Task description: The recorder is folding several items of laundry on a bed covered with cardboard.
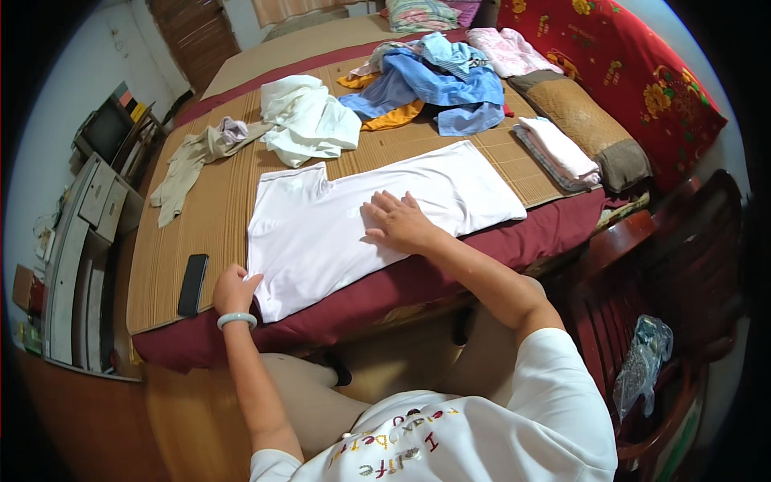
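A pale pink-white T-shirt [321, 233] lies spread out sideways on the bed mat, its sleeve end at the left and its hem at the right. My right hand [397, 222] rests flat on the middle of the shirt with its fingers spread. At the shirt's left edge, near the front of the bed, my left hand [235, 289] pinches the fabric between thumb and curled fingers. A bracelet circles my left wrist. Just left of that hand lies a black phone [193, 284].
Beyond the shirt are a white garment [309, 120], beige clothing [197, 161] and a blue and orange heap [434, 80]. Folded clothes [556, 151] sit at the right, beside a brown pillow [582, 120]. A dark red chair [634, 321] holding a plastic bag [644, 361] stands at the right.
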`<state>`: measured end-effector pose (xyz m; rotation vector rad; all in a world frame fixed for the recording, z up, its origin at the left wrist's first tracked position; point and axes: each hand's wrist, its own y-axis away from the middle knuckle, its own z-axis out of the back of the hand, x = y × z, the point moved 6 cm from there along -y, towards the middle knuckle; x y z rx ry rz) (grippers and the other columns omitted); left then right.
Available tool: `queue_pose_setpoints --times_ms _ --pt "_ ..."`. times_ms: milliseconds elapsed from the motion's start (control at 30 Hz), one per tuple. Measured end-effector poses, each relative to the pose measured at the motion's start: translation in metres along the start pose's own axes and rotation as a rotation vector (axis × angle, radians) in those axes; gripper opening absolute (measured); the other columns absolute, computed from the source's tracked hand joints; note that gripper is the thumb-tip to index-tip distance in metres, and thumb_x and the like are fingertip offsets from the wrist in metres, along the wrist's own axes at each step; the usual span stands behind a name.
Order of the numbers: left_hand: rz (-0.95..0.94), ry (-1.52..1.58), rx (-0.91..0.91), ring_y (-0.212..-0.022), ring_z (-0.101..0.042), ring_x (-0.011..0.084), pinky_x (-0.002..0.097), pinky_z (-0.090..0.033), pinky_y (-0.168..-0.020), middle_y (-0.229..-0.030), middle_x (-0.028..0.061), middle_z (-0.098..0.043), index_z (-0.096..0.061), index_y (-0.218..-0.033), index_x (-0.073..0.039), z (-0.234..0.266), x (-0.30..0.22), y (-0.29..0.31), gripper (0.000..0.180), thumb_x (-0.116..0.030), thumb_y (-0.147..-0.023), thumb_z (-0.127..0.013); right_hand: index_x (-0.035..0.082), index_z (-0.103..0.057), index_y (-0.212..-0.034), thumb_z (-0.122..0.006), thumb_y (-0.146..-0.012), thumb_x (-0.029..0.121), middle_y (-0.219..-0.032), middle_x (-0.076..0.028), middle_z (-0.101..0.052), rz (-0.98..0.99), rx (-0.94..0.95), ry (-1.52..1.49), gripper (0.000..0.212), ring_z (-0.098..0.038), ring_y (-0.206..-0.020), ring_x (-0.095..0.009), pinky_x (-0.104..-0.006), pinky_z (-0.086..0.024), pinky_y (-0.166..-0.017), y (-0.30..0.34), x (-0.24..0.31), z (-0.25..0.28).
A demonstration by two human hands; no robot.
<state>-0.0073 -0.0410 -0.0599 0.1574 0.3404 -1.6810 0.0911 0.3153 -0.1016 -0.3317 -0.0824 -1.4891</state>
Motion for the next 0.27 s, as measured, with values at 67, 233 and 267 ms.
queue_pose_setpoints --times_ms 67,233,267 --pt "-0.028 0.015 0.013 -0.078 -0.065 0.0354 0.0447 -0.051 -0.069 -0.084 0.0149 -0.068 -0.062 -0.083 -0.006 -0.006 -0.004 -0.003 0.036 -0.034 -0.069 -0.081 0.012 -0.042 -0.147 -0.049 -0.096 0.051 -0.152 -0.018 -0.036 -0.041 0.009 0.009 0.064 -0.031 -0.144 -0.034 -0.0623 -0.02 -0.114 0.003 -0.017 0.0" --pt "-0.075 0.027 0.0 -0.081 -0.065 0.0359 0.0456 -0.051 -0.07 -0.087 0.0155 -0.067 -0.062 -0.085 -0.006 -0.008 -0.009 -0.002 0.03 -0.029 -0.073 -0.077 0.013 -0.041 -0.148 -0.048 -0.095 0.055 -0.153 -0.016 -0.035 -0.203 -0.01 -0.003 0.068 -0.031 -0.145 -0.031 -0.0611 -0.021 -0.113 0.011 -0.075 0.009" --pt "-0.096 0.045 -0.01 -0.083 -0.065 0.0358 0.0459 -0.051 -0.071 -0.088 0.016 -0.067 -0.062 -0.085 -0.005 -0.01 -0.011 -0.002 0.03 -0.029 -0.074 -0.076 0.014 -0.04 -0.149 -0.048 -0.094 0.057 -0.157 -0.015 -0.031 -0.25 0.032 0.024 0.07 -0.026 -0.147 -0.032 -0.0606 -0.018 -0.115 0.014 -0.091 0.014"
